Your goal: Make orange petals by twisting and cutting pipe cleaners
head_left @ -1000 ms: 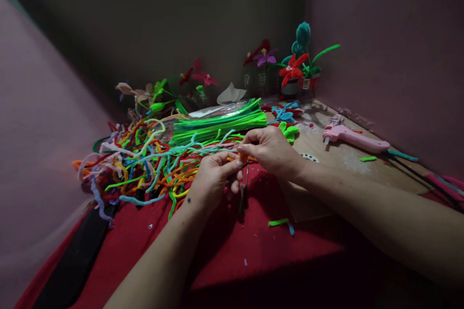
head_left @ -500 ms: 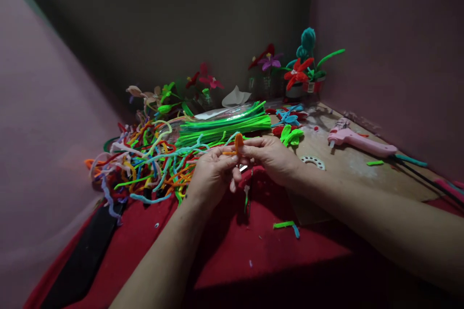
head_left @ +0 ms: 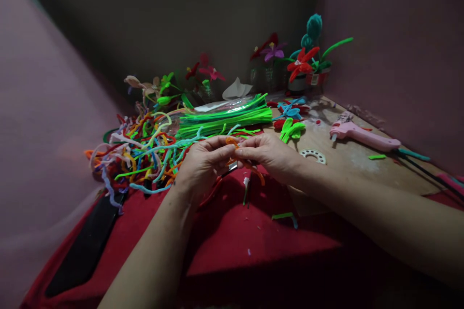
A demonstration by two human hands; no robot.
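Observation:
My left hand (head_left: 207,160) and my right hand (head_left: 272,158) meet at the middle of the view, both pinching an orange pipe cleaner (head_left: 232,142). A bent orange part rises between the fingertips, and one end hangs out below my right fingers. Some of the pipe cleaner is hidden by the fingers. Under the hands a bit of shiny metal shows, too covered to name. Just below lies a thin green stem with a white tip (head_left: 246,188) on the red cloth (head_left: 261,239).
Tangled coloured pipe cleaners (head_left: 145,154) lie left, with a bundle of green ones (head_left: 224,118) behind the hands. A pink glue gun (head_left: 366,136) rests on a board (head_left: 353,166) at right. Pipe-cleaner flowers (head_left: 302,63) stand at the back. A black flat object (head_left: 81,246) lies front left.
The orange pipe cleaner has been turned: its upright loop now sits lower, and an end hangs below my right hand. Both hands remain together. The view has shifted slightly.

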